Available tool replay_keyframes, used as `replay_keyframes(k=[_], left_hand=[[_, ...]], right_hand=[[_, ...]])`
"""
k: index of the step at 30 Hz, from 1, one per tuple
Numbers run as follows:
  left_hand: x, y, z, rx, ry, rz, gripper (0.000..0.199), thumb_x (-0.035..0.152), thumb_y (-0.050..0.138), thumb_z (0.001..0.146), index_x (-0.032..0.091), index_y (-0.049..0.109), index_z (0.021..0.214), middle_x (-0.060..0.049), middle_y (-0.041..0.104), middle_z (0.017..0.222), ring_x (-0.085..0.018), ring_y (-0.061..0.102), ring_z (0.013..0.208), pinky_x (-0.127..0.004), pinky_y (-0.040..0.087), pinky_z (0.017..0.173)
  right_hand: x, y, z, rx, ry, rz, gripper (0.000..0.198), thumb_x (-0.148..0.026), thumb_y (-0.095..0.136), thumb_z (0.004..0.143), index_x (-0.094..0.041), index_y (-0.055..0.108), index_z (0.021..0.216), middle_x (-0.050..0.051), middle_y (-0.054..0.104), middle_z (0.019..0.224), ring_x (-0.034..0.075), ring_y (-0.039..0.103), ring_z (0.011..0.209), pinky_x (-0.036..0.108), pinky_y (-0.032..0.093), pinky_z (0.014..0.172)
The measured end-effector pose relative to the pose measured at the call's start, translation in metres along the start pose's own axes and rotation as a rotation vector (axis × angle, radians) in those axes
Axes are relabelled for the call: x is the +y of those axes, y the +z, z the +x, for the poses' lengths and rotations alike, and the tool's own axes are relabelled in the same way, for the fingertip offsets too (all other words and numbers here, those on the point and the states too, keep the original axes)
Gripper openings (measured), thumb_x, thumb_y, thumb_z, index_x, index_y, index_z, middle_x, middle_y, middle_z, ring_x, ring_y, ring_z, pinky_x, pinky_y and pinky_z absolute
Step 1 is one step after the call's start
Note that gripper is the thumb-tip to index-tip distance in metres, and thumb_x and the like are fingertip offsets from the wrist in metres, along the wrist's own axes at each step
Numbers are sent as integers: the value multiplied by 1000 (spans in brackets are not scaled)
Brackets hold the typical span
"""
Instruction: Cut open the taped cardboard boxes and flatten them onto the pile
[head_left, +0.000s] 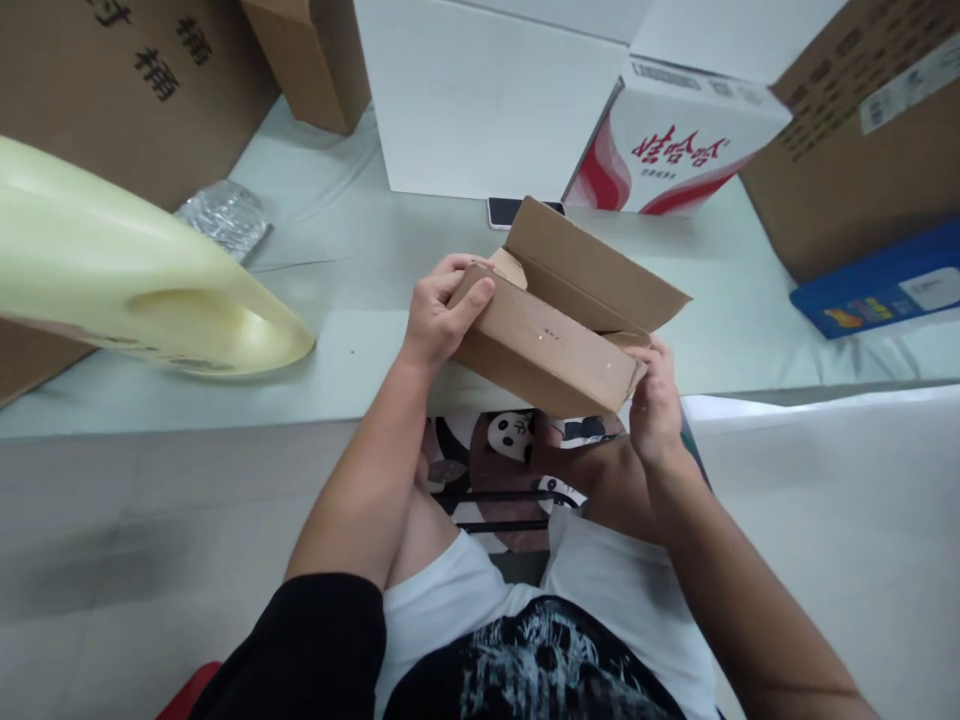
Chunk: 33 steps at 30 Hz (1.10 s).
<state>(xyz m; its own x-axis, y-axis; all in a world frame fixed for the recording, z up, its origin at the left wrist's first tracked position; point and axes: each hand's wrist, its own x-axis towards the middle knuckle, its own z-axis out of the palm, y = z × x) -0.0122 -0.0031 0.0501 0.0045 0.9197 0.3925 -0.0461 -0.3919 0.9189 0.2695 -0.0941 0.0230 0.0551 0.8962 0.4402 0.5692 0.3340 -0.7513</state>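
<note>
A small brown cardboard box [551, 335] is held tilted over the near edge of the table, its long flap [592, 265] standing raised on the far side. My left hand [448, 310] grips the box's left end, the thumb lying on the face turned toward me. At the opposite end, my right hand [654, 395] has its fingers wrapped round the corner, near a small end flap. Whatever may be inside the box is hidden from view.
Beyond the box a phone [504, 212] lies against a large white box [495, 110]. A red-and-white carton [675, 140] and a blue package [885, 285] are on the right. To the left are a pale yellow curved object [150, 270] and a crumpled clear plastic packet [225, 218].
</note>
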Motion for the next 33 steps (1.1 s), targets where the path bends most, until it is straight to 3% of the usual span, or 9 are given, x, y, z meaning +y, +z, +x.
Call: replay_keyframes(k=[3, 8, 11, 15, 20, 22, 27, 30, 33], left_hand=[[-2, 5, -3, 28, -12, 8, 40, 61, 72, 85, 21, 77, 85, -10, 70, 113, -28, 64, 110, -39, 48, 103], [-12, 10, -3, 54, 40, 86, 45, 67, 70, 83, 23, 75, 93, -10, 65, 123, -31, 57, 129, -43, 43, 114], [-19, 15, -1, 95, 2, 54, 58, 70, 74, 77, 26, 69, 114, -9, 65, 125, -33, 55, 134, -45, 45, 112], [-25, 21, 3, 111, -48, 82, 75, 76, 77, 70, 30, 59, 126, -8, 60, 140, -34, 51, 140, -45, 44, 112], [-17, 30, 1, 153, -157, 37, 42, 39, 74, 92, 24, 54, 127, 4, 62, 139, -24, 41, 148, -40, 31, 126], [-9, 40, -9, 151, -212, 31, 44, 32, 73, 94, 20, 51, 130, 4, 62, 139, -23, 41, 148, -39, 30, 126], [10, 76, -53, 98, -209, 61, 75, 64, 81, 77, 33, 49, 138, 1, 50, 155, -30, 39, 151, -42, 36, 124], [9, 89, -73, 79, -121, -21, 79, 60, 83, 73, 41, 46, 141, 2, 49, 157, -31, 41, 150, -46, 36, 124], [-1, 92, -78, 104, -52, -33, 77, 60, 83, 72, 39, 50, 138, 0, 55, 153, -33, 44, 148, -48, 34, 125]], right_hand=[[4, -1, -5, -29, -44, 64, 67, -80, 32, 89, -28, 56, 122, 12, 51, 130, 34, 51, 132, 59, 39, 115], [6, 9, 14, 12, -5, -34, 39, -59, 52, 89, -26, 55, 110, 12, 51, 133, 35, 39, 145, 58, 34, 119], [16, 15, 31, 45, -55, 48, 36, -55, 48, 89, -27, 50, 111, 12, 53, 127, 33, 45, 139, 55, 40, 115], [35, 19, 36, 24, -22, 128, 57, -56, 46, 91, -30, 31, 139, 13, 49, 132, 29, 59, 120, 49, 52, 101], [39, 12, 30, -55, 34, 95, 81, -47, 62, 86, -34, 21, 155, 13, 47, 140, 33, 54, 126, 53, 50, 104], [38, 4, 32, -75, 33, 88, 88, -43, 65, 85, -37, 17, 159, 12, 46, 144, 35, 52, 131, 54, 49, 106], [50, -20, 42, -41, 31, 178, 95, -42, 54, 88, -33, -2, 163, 12, 49, 138, 32, 56, 129, 51, 49, 107], [64, -28, 46, -15, -29, 406, 81, -52, 47, 86, -33, 13, 158, 9, 54, 127, 30, 60, 120, 49, 52, 102], [71, -28, 46, 61, -71, 654, 59, -55, 49, 83, -36, 36, 137, 5, 56, 111, 27, 62, 105, 48, 54, 95]])
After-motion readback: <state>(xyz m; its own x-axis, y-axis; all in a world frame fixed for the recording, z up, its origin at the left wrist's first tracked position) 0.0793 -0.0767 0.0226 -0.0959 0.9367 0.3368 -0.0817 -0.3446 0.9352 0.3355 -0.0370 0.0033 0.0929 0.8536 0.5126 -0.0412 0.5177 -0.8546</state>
